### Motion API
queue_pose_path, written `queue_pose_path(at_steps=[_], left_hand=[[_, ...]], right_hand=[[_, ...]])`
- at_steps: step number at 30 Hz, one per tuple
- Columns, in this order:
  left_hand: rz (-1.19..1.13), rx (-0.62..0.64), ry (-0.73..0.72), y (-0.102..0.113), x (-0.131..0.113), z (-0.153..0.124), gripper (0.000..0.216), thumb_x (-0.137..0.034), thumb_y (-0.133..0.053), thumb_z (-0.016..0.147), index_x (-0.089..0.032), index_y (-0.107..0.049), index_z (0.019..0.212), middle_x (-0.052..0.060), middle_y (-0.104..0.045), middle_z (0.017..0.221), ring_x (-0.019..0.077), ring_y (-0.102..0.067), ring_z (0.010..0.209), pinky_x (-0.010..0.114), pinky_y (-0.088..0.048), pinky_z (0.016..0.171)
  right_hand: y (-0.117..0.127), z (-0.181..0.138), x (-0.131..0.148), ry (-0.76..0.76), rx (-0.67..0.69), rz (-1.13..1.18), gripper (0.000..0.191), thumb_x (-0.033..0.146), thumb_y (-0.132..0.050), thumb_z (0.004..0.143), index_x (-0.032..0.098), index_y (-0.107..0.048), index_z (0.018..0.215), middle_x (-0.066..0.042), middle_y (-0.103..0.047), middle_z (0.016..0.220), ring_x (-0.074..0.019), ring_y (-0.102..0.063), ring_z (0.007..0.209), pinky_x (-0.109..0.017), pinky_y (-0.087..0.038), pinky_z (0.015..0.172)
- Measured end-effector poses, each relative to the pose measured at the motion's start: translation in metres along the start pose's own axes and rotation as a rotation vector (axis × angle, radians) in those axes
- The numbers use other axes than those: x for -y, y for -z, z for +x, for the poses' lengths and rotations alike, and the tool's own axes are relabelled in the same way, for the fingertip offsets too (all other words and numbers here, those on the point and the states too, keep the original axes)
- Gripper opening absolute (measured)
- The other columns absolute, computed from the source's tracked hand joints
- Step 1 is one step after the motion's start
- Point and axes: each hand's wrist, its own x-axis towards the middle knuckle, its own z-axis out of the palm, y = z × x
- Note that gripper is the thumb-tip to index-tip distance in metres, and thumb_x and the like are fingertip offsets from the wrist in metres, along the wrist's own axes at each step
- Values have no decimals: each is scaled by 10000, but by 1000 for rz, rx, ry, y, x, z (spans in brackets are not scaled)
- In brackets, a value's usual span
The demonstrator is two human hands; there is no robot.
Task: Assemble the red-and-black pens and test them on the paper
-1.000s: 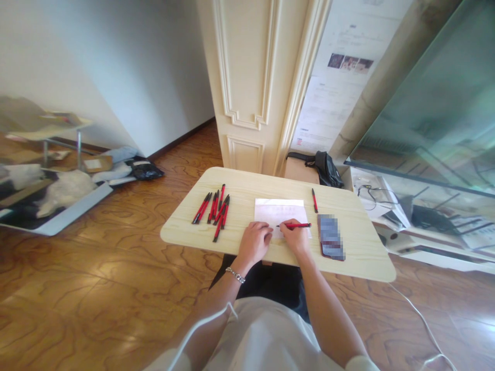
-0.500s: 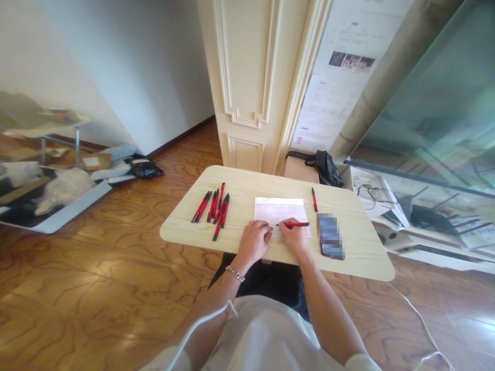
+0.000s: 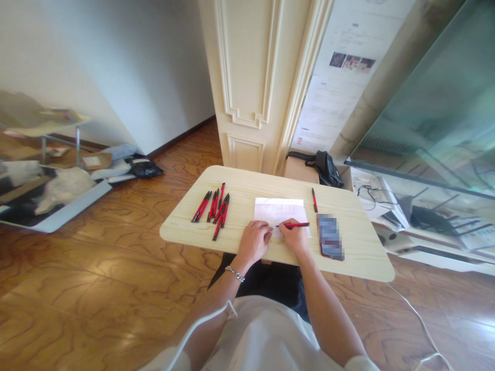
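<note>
Tabletop (image 3: 359, 242) barely changes: right hand (image 3: 296, 238) keeps pinching the red pen (image 3: 297, 224) over the paper (image 3: 276, 207), left hand (image 3: 253, 242) stays curled at its nine o'clock.

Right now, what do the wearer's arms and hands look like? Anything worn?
Both forearms bare; no gloves on left hand or right hand. Silver chain bracelet on the left wrist. White sleeves show at the bottom edge. A thin white cable runs along the left arm.
</note>
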Motion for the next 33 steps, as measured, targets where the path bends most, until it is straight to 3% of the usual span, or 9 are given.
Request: queue_pose_path(at_steps=[14,27,33], left_hand=[[7,-3,3,0,-1,0,196,-212,-541,870,-227,-714,959,66,-662,1028,226,-555,1012,388,-430,929],[-37,-22,-8,1,-2,1,173,-176,-580,840,-224,-707,946,63,-669,1005,215,-570,992,397,-426,935],[-166,-122,-11,9,-4,0,156,-206,-577,857,-219,-678,974,53,-673,1003,201,-583,989,394,-450,935]], right_hand=[[0,-1,0,-8,1,37,191,373,-577,723,194,-644,717,-31,-668,672,-184,-587,628,-287,-434,606],[13,-1,-4,-66,13,383,354,512,-626,733,179,-649,853,-7,-614,620,-141,-542,561,-252,-417,542],[19,-9,8,-172,69,688,377,546,-617,757,169,-618,754,1,-561,617,-91,-460,491,-220,-347,461]])
